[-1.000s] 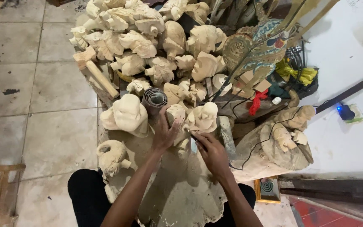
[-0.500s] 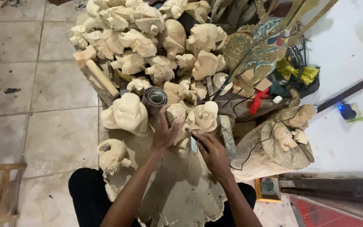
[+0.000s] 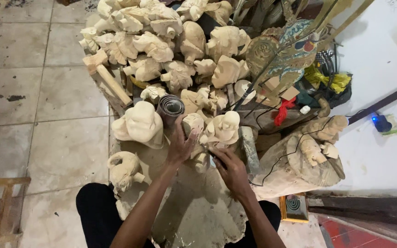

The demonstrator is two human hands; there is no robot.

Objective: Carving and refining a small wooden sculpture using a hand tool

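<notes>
I look down at a pale wooden carving (image 3: pixel 197 138) resting on a dusty work slab (image 3: pixel 198 206) between my knees. My left hand (image 3: pixel 180 144) grips the carving from its left side and steadies it. My right hand (image 3: pixel 228 167) is closed around a small carving tool whose tip meets the lower part of the carving; the tool is mostly hidden by my fingers. A second rounded carving (image 3: pixel 224 128) stands just right of the one I hold.
A heap of unfinished pale wooden figures (image 3: pixel 161 46) fills the area ahead. A wooden mallet (image 3: pixel 109 78) lies at the left, a rolled sheet (image 3: pixel 170 108) stands nearby. A painted ornate piece (image 3: pixel 290 50), cables and a carved block (image 3: pixel 309 151) are to the right. Tiled floor (image 3: pixel 47 101) lies left.
My hands stay on the carving, with only small shifts of the right hand's tool against it. The view has barely moved.
</notes>
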